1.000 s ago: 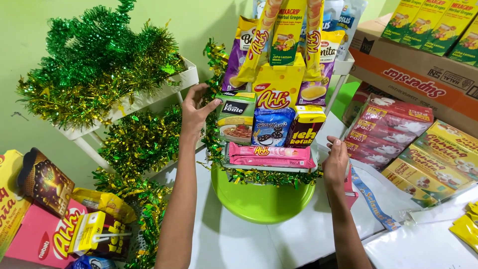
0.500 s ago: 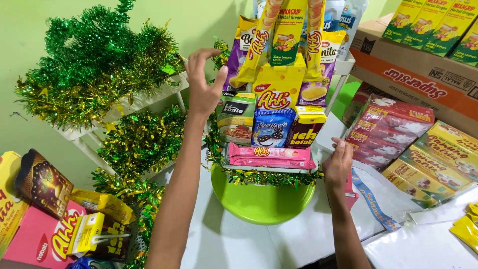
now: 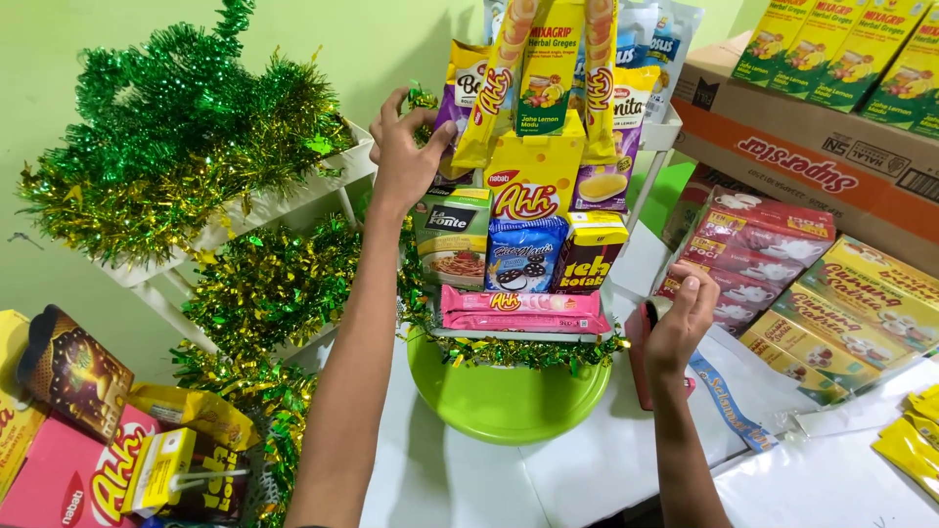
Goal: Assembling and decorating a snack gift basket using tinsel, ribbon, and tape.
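Your left hand [image 3: 403, 156] touches a purple-and-yellow snack pouch [image 3: 462, 103] standing upright high in the stacked arrangement. Your right hand [image 3: 677, 328] grips a red tool [image 3: 638, 357] beside the green basin [image 3: 509, 401].

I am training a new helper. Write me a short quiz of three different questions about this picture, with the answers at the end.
1. True or false: the left hand is raised to the upper left edge of the snack tower.
2. What does the tower stand on? A) a green bowl B) a cardboard box C) a white shelf
3. Fill in: the right hand rests on a ___ object beside the bowl.

Key:
1. True; its fingers touch a purple and yellow packet.
2. A, the green bowl.
3. Red; the red object is mostly hidden, so its kind is unclear.
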